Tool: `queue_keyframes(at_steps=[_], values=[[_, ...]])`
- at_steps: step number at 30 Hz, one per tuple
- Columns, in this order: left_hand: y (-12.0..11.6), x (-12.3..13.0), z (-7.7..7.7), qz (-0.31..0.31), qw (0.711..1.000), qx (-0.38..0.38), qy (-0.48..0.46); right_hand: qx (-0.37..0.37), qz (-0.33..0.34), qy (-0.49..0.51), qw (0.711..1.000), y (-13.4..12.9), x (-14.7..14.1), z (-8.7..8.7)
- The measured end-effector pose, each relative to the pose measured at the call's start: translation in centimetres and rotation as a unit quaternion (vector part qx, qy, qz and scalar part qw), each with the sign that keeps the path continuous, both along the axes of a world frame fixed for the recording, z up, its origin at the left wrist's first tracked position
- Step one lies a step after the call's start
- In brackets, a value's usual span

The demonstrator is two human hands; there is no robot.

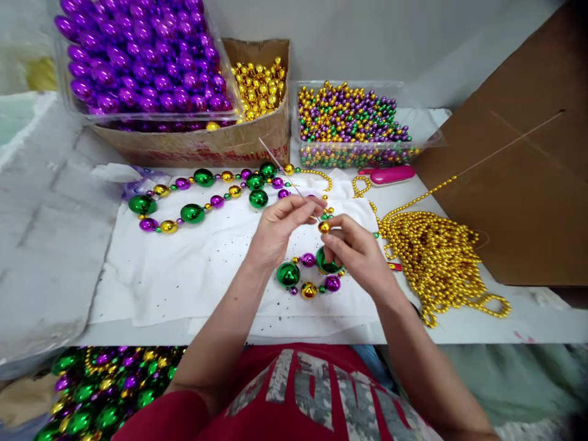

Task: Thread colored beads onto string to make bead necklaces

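My left hand [289,223] pinches a long thin needle [275,160] that slants up and to the left. Close beside it, my right hand [358,248] holds a shiny gold bead [324,227] between thumb and fingers, at the needle's lower end. Whether the needle passes through the bead I cannot tell. Below the hands, a loop of large beads lies on a white cloth [193,275], with a green bead [288,274] and a purple bead [333,283] among them. A longer bead strand [193,213] stretches across the cloth to the left.
Behind stand a clear tub of purple beads [142,61], a cardboard box [184,146] with gold beads and a tray of small mixed beads [349,119]. At right lie a pink-handled tool [392,176], a heap of gold bead chain [432,254] and a large carton [514,184].
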State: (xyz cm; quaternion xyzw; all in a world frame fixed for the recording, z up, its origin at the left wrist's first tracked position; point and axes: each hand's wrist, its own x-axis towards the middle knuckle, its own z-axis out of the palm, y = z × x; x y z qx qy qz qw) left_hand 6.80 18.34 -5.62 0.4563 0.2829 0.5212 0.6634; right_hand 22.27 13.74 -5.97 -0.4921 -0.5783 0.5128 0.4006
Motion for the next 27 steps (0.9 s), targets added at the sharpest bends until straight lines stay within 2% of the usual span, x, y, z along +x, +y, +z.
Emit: queue_keyframes(at_steps=[3,7,9,12,16,18,20,23,25,27], values=[[0.9,-0.6,2.5,0.056,0.997,0.059,0.015,0.070,0.061,-0.030,0.995,2.0,0.5,2.5],[1.6,-0.6,4.7,0.083,0.991,0.103,0.019,0.186,0.061,-0.060,0.979,3.3,0.0,5.8],[1.7,-0.5,5.4,0.090,0.988,0.125,0.022,0.199,0.069,-0.037,0.977,3.8,-0.6,6.5],[1.8,-0.8,5.9,0.109,0.982,0.151,0.026,0.168,0.089,0.009,0.982,4.7,-1.5,6.6],[1.6,-1.8,5.2,0.093,0.986,0.136,0.006,0.122,0.113,0.075,0.983,5.8,-2.7,6.7],[1.4,-2.3,4.1,0.040,0.993,0.109,0.013,0.101,0.119,0.124,0.980,6.2,-3.5,7.4],[0.9,-2.6,2.8,-0.050,0.994,0.088,0.051,0.082,0.129,0.165,0.974,6.6,-4.3,8.4],[0.2,-3.5,1.4,-0.180,0.971,0.062,0.145,0.077,0.126,0.202,0.968,7.2,-4.8,10.0],[-0.4,-4.8,1.0,-0.207,0.965,0.027,0.157,0.080,0.106,0.219,0.967,7.5,-4.6,10.6],[-1.1,-6.7,0.8,-0.205,0.973,-0.015,0.106,0.079,0.086,0.238,0.964,7.6,-4.1,10.5]])
